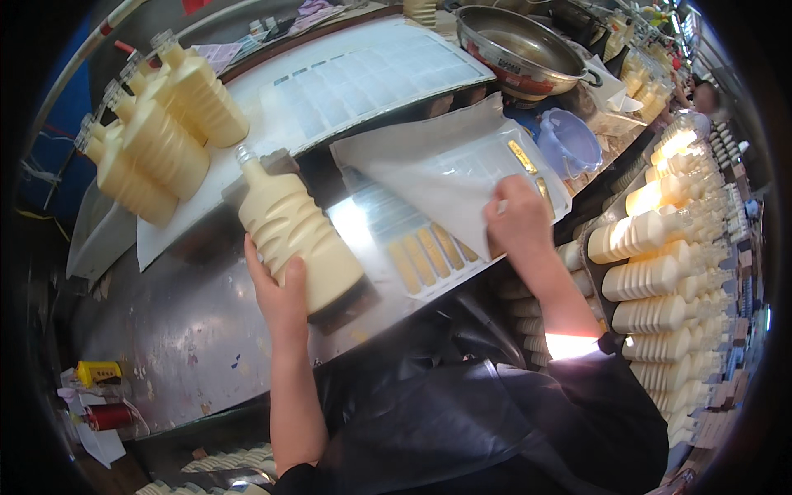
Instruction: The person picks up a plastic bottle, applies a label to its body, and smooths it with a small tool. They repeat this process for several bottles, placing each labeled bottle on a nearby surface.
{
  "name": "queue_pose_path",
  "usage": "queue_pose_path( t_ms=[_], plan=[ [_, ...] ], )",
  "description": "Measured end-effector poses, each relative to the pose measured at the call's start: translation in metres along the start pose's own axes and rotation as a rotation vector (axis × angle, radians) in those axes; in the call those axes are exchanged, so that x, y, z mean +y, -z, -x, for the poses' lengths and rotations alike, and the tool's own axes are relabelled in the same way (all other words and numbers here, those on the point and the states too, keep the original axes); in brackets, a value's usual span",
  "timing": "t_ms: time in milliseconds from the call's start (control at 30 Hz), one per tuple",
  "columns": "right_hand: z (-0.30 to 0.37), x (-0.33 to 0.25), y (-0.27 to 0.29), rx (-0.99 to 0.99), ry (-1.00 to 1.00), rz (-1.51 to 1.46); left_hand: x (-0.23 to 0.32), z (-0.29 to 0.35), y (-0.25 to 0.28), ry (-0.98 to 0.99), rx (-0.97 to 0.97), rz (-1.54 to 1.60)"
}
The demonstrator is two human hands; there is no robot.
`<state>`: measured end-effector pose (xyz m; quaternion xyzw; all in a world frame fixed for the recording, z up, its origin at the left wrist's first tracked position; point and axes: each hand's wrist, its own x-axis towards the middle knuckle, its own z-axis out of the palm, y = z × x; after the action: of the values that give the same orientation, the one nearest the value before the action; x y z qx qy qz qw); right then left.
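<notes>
Head view, left fingers (294, 278) gripping cream bottle (299, 227); right fingers (505, 198) curled, hold unclear, gold labels (430, 251) nearby

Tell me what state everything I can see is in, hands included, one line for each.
Left hand: gripping the bottle's side
Right hand: fingers curled at the sheet's edge, hold unclear
Cream bottle: held, neck pointing away, no cap visible
White sheet: partly lifted, folded over
Gold strips: lying in a row, partly uncovered
Bottles at left: standing grouped, no caps visible
Bucket: uncovered
Metal pan: uncovered
</notes>
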<state>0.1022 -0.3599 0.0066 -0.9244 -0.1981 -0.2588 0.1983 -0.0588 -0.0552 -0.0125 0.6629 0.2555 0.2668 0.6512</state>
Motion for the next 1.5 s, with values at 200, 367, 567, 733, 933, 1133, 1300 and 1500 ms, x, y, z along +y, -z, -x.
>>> queue_pose_path(
  t_ms=[200,367,567,733,933,1133,1300,1500],
  plan=[
    [0.002,0.105,0.028,-0.045,-0.432,0.357,0.005,0.001,-0.003,-0.009,-0.021,0.032],
    [0.019,0.091,0.014,-0.069,-0.405,0.323,0.002,0.002,-0.003,-0.012,-0.036,0.037],
    [-0.002,0.021,-0.017,-0.581,-0.179,0.183,0.002,0.002,-0.003,-0.026,-0.044,0.048],
    [-0.039,0.025,-0.021,-0.619,0.036,0.28,0.001,0.001,0.003,-0.032,-0.062,0.065],
    [-0.099,0.07,-0.032,-0.562,-0.024,0.367,-0.001,0.001,-0.001,-0.051,-0.08,0.092],
    [-0.12,0.103,-0.02,-0.51,0.105,0.415,0.0,0.001,0.0,-0.053,-0.073,0.075],
    [-0.146,0.105,0.045,-0.142,0.067,0.476,0.0,0.001,-0.001,-0.055,-0.051,0.044],
    [-0.156,0.114,0.092,-0.054,0.081,0.453,0.001,0.003,0.0,-0.048,-0.034,0.049]
  ],
)
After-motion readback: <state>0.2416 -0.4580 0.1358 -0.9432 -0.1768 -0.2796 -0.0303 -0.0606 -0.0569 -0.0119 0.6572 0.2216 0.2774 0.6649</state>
